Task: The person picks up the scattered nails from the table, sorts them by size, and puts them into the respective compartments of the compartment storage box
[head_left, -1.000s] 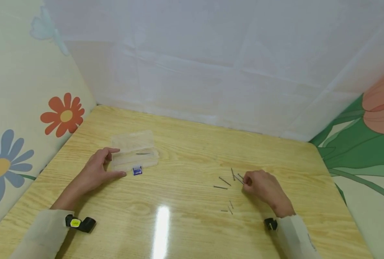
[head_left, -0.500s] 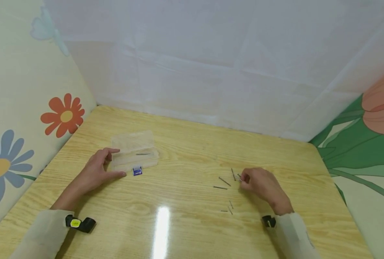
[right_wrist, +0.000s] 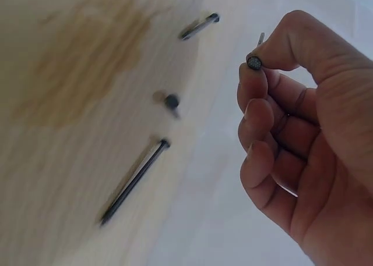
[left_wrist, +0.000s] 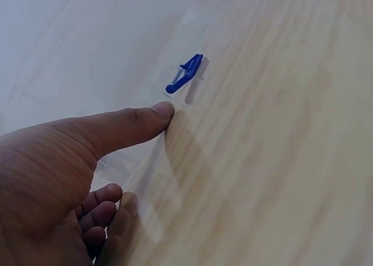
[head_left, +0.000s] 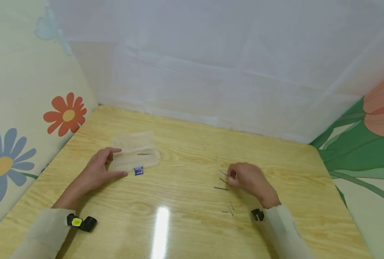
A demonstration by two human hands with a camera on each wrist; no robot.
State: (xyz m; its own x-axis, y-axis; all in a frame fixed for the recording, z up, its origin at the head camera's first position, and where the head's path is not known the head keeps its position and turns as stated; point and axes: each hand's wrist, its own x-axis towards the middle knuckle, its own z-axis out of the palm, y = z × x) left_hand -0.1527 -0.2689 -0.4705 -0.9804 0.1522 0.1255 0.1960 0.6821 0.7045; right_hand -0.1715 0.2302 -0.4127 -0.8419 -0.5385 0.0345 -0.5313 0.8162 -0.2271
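Note:
A clear plastic box (head_left: 133,158) lies on the left of the table, its lid (head_left: 133,140) folded back and a blue latch (head_left: 138,171) at its front edge. One nail (head_left: 144,154) lies inside it. My left hand (head_left: 98,169) rests at the box's left end, thumb along the front edge and index finger reaching over the left side. My right hand (head_left: 248,180) pinches a nail (right_wrist: 254,62) between thumb and index finger; whether it holds more than one cannot be told. Beneath it, a long nail (head_left: 221,188) and another nail (head_left: 223,181) lie on the wood.
Three smaller nails, among them a thin nail (head_left: 224,212), lie nearer the table's front. A white sheet (head_left: 192,72) hangs behind the wooden table (head_left: 185,151). Flower-printed panels stand at left and right. Light glares on the tabletop at front centre.
My right hand has moved left with the pinched nail. The nails seen beside its fingertips before no longer show on the table there. My left hand and the box have stayed put.

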